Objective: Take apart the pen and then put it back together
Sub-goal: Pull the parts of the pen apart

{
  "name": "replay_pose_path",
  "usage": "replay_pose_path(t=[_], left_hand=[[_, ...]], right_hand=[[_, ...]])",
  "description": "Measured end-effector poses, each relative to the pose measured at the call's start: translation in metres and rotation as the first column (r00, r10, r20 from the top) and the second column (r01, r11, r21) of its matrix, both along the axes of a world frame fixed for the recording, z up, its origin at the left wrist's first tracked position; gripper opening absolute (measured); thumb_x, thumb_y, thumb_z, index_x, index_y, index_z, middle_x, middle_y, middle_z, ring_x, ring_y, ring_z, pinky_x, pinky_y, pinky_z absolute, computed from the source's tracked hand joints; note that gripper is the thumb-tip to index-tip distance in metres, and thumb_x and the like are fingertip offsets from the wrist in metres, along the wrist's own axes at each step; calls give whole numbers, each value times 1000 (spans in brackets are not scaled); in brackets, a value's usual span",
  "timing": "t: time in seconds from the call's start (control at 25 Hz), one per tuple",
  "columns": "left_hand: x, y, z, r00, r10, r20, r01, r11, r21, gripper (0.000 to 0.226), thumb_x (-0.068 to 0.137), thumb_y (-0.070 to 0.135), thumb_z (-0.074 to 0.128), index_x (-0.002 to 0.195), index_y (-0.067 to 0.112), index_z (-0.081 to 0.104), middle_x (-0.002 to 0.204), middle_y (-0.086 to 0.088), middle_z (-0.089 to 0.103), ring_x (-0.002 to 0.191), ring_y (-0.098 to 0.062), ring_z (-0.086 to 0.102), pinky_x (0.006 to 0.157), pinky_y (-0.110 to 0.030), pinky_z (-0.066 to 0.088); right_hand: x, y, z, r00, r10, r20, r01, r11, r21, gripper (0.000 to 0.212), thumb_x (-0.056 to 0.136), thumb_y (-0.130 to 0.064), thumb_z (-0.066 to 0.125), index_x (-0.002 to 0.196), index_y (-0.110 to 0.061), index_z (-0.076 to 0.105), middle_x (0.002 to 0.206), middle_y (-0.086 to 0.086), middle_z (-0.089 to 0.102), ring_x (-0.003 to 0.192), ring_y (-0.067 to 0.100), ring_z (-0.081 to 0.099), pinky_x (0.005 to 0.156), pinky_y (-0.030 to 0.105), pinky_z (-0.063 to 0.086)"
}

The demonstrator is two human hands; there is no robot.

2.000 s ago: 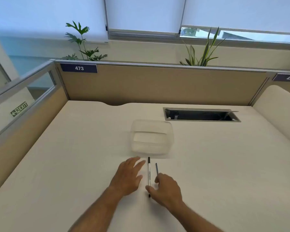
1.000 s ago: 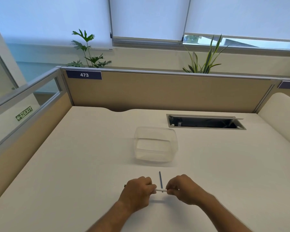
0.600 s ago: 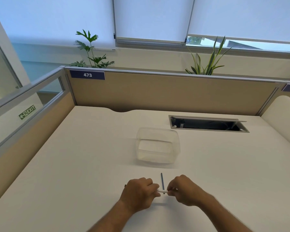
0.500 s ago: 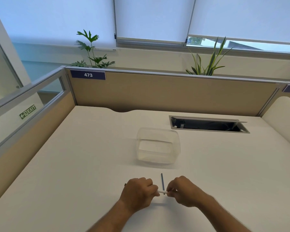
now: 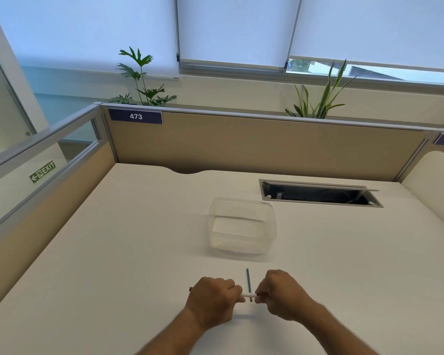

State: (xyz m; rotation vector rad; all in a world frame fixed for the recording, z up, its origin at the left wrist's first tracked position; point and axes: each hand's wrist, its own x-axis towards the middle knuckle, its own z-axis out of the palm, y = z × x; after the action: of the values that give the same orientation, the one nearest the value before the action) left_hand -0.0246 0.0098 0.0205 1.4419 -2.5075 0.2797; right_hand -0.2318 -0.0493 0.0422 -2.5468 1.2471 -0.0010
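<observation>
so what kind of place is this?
Most likely an open-plan office cubicle: a pale desk fenced by tan partitions, a workstation number tag 473, and a cable hatch set into the desktop.

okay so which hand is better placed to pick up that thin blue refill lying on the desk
Right, probably. The right hand pinches only the pen end, beside the blue refill. The left hand is wrapped around the barrel and can steady it.
</observation>
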Motion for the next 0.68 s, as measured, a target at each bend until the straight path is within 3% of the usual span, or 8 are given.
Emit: replay_pose_path(t=[0.12, 0.24, 0.36, 0.48, 0.6, 0.68], left_hand=[[-1, 0, 1, 1000, 0, 29, -1, 999, 34, 31, 73, 42, 77, 58, 23, 57, 49, 6, 55, 36, -14, 49, 33, -18, 31], [-2, -2, 5, 999, 24, 48, -29, 995, 91, 30, 72, 42, 76, 58, 23, 59, 49, 6, 58, 35, -16, 51, 36, -16, 31], [-4, -4, 7, 997, 75, -10, -71, 973, 218, 25, 91, 39, 55, 78, 19, 65, 73, -1, 69, 60, -29, 62, 52, -27, 38], [-1, -12, 11, 985, 147, -89, -91, 888, 451, 26, 96, 34, 45, 93, 20, 68, 92, -7, 73, 82, -31, 62, 69, -37, 49], [1, -19, 21, 955, 224, -194, -51, 770, 635, 32, 97, 31, 46, 82, 19, 71, 89, -5, 74, 78, -23, 63, 75, -40, 53], [3, -22, 23, 937, 250, -243, -32, 756, 654, 33, 95, 38, 48, 83, 20, 71, 86, -3, 74, 72, -19, 62, 72, -37, 52]], right_hand=[[-1, 3, -2, 999, 24, 35, -23, 999, -37, 17, 89, -26, 65, 100, -23, 78, 87, 6, 71, 91, 17, 57, 69, 29, 47], [-2, 7, -2, 996, 66, 67, -61, 996, -71, 18, 89, -24, 62, 94, -19, 78, 81, 7, 71, 91, 16, 55, 67, 31, 47], [-5, 6, -1, 990, 117, 83, -108, 989, -106, 19, 90, -23, 61, 84, -14, 77, 75, 5, 72, 87, 18, 53, 65, 33, 47], [-5, 8, 1, 974, 219, 63, -201, 956, -213, 17, 86, -18, 67, 71, -14, 73, 64, 0, 71, 75, 21, 56, 58, 30, 46], [-6, 13, 4, 963, 267, 29, -243, 912, -330, 16, 75, -18, 78, 63, -22, 68, 58, -11, 66, 64, 17, 57, 52, 25, 45], [-4, 13, 5, 968, 251, 22, -227, 905, -360, 13, 74, -21, 79, 66, -25, 69, 62, -12, 68, 67, 15, 58, 53, 23, 44]])
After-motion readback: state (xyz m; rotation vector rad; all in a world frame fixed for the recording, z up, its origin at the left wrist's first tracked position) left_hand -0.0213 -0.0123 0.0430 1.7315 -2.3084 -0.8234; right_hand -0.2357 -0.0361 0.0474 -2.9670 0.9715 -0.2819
